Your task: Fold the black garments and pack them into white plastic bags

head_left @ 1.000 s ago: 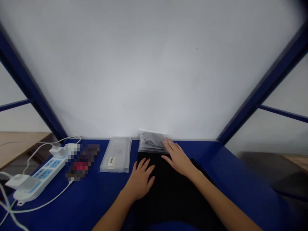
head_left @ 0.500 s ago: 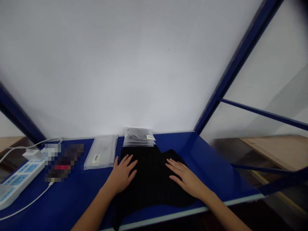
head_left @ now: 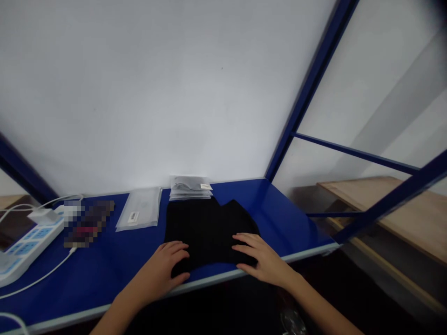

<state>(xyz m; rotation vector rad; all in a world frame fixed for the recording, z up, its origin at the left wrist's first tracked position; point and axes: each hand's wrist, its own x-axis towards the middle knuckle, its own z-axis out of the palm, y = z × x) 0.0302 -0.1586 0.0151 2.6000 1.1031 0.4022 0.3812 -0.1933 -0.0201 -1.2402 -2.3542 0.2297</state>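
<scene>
A black folded cloth lies on the blue table, reaching to the near edge. My left hand rests at the cloth's near left corner, fingers curled over its edge. My right hand lies on the cloth's near right part, fingers spread and bent. Neither hand lifts anything that I can see.
A stack of clear plastic packets sits behind the cloth against the white wall. One flat clear bag lies to its left. A white power strip with cables is at far left. Blue frame posts rise at right.
Both hands have slid back along the cloth toward the near table edge. The view has swung right and pulled back, showing more of the table's front edge.
</scene>
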